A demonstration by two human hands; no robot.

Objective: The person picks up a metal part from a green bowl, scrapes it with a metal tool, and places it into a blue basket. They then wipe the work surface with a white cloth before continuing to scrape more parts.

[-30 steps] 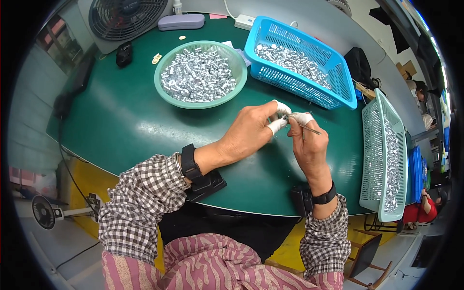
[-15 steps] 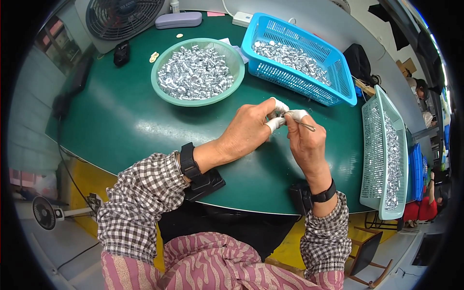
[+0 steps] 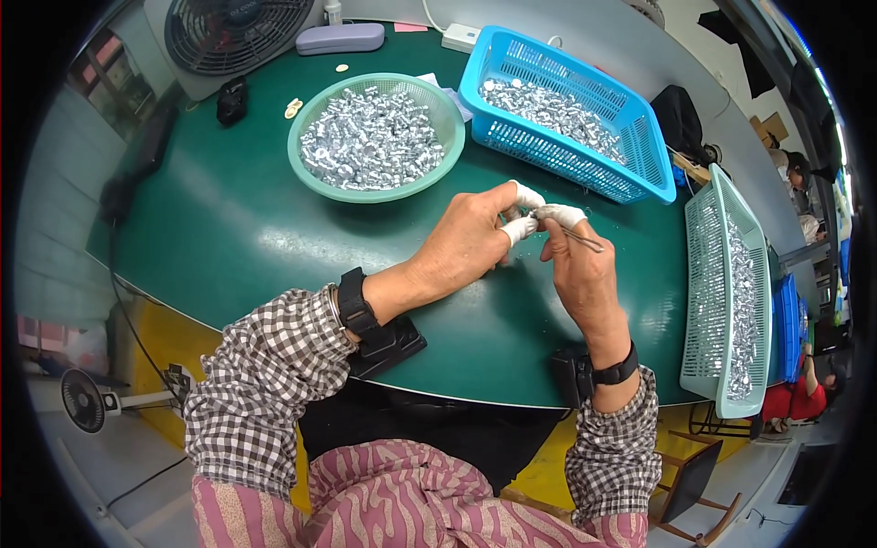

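My left hand (image 3: 466, 239) is closed in a pinch above the green table, its fingertips in white finger covers. Whatever it pinches is mostly hidden by the fingers; only a small dark bit shows. Close against it, my right hand (image 3: 582, 265) grips a pair of thin metal tweezers (image 3: 583, 240), whose back end sticks out to the right. The tweezers' tips meet the left fingertips. Beyond the hands stand a round green basket (image 3: 298, 166) and a blue rectangular basket (image 3: 539, 149), both holding many small silvery metal parts (image 3: 370, 137).
A pale green basket (image 3: 705, 301) of similar parts stands at the table's right edge. A fan (image 3: 239, 32), a purple case (image 3: 340, 38) and a white power strip (image 3: 461, 36) are at the back. Cream discs (image 3: 293, 108) lie left of the round basket. A person in red (image 3: 804, 397) is far right.
My right hand's fingers have shifted slightly, and the tweezers' back end has moved a little right and down. The left hand stays nearly in place.
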